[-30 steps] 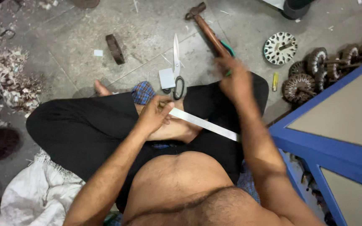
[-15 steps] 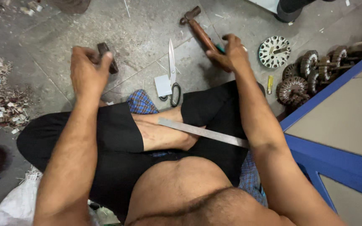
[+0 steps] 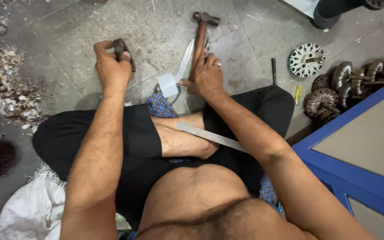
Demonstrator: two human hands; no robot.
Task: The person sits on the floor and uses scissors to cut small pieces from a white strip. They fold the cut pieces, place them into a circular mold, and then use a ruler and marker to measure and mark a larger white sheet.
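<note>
I sit cross-legged on a grey stone floor. My left hand [image 3: 110, 66] is closed around a small dark metal block [image 3: 122, 48] held just above the floor, to the left of my knee. My right hand [image 3: 207, 76] grips the wooden handle of a hammer [image 3: 199, 35] that lies on the floor with its head pointing away from me. Large scissors [image 3: 185, 60] and a small white card [image 3: 168, 85] lie beside that hand. A steel ruler [image 3: 210, 136] rests across my leg.
Several round motor rotors [image 3: 334, 86] and a flat slotted disc [image 3: 306, 60] lie at the right, beside a blue-framed panel [image 3: 356, 155]. A pile of scraps [image 3: 5, 89] is at the left, a white sack [image 3: 32, 213] at the lower left, a dark rod [image 3: 273, 71] near the disc.
My left hand left the ruler on my lap, reached to the floor and took the dark metal block. My right hand slid along the hammer handle and closed on it.
</note>
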